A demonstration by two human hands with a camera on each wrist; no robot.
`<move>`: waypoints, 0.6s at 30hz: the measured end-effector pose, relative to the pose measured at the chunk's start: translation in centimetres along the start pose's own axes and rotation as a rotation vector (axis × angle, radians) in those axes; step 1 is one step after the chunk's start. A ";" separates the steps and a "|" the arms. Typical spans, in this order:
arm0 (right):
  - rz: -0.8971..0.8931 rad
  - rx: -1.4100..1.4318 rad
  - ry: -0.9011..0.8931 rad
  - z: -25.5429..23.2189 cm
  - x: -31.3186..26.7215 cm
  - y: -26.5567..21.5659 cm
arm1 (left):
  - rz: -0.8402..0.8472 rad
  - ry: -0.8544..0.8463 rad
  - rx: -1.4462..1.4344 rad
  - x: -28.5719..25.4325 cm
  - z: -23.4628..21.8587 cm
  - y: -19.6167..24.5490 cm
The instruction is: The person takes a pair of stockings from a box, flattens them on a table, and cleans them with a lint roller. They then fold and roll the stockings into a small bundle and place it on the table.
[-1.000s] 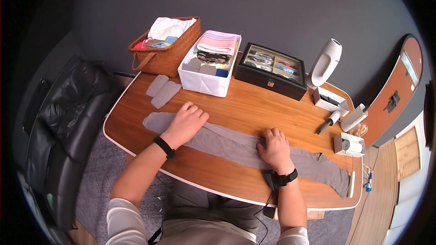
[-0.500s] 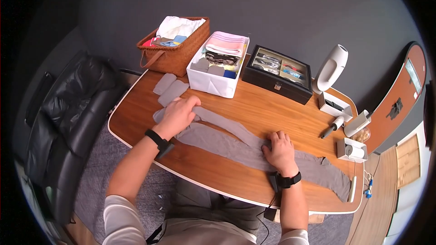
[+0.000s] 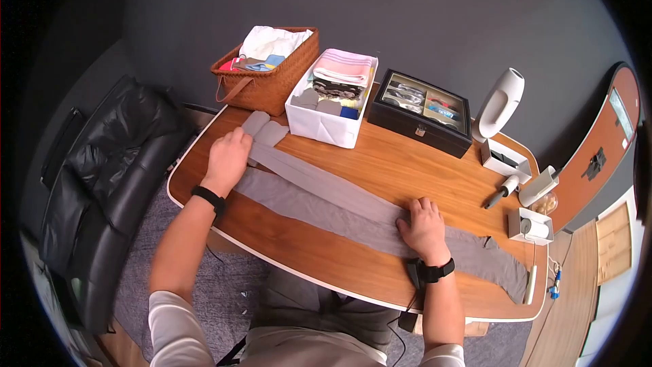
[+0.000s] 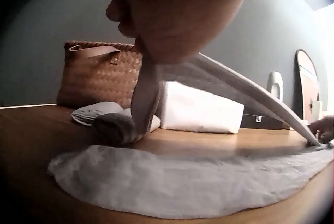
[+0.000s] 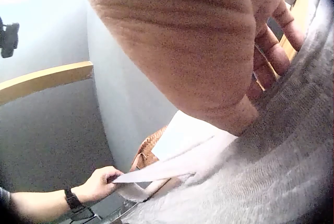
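Observation:
A pair of thin grey tights (image 3: pixel 468 248) lies lengthwise along the table, its two legs pointing left. My left hand (image 3: pixel 229 156) pinches the foot end of the far leg (image 3: pixel 326 180). In the left wrist view that leg is lifted off the wood, slanting down toward the right. Flat beneath it stays the near leg (image 4: pixel 182 182). My right hand (image 3: pixel 424 228) rests on the tights around their middle, its fingers (image 5: pixel 271 54) extended over the fabric. Two folded grey cloth pieces (image 3: pixel 273 134) lie just beyond my left hand.
Along the back stand a woven basket (image 3: pixel 272 92) of clothes, a white bin (image 3: pixel 322 126) of folded textiles and a black glasses case (image 3: pixel 414 126). On the right are a white appliance (image 3: pixel 499 105), a lint roller (image 3: pixel 502 190) and small white boxes (image 3: pixel 531 225).
My left hand has moved left, drawing the far leg's end out and up, apart from the near leg. My right hand stays on the fabric. The view has shifted slightly.

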State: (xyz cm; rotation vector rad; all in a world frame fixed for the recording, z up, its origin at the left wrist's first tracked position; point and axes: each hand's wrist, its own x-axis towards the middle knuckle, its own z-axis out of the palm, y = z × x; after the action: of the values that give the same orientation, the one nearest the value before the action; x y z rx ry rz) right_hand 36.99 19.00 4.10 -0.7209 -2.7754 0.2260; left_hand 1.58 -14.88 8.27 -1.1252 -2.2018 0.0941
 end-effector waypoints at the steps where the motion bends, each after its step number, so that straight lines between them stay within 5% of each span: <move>1: 0.006 -0.003 -0.006 -0.1 0.0 -0.1 | -0.062 0.029 0.003 -0.1 0.4 -0.3; 13: 0.000 -0.005 -0.008 0.3 0.1 0.7 | -0.315 -0.219 -0.062 -4.4 5.2 -1.6; 18: -0.026 0.037 0.049 0.9 0.0 1.3 | -0.560 -0.305 -0.209 -4.9 6.3 -2.1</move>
State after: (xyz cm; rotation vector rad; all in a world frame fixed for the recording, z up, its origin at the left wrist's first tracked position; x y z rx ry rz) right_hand 37.27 20.04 3.01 -0.6721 -2.7252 0.2506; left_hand -1.55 -18.48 1.53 -0.5831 -2.7723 -0.2244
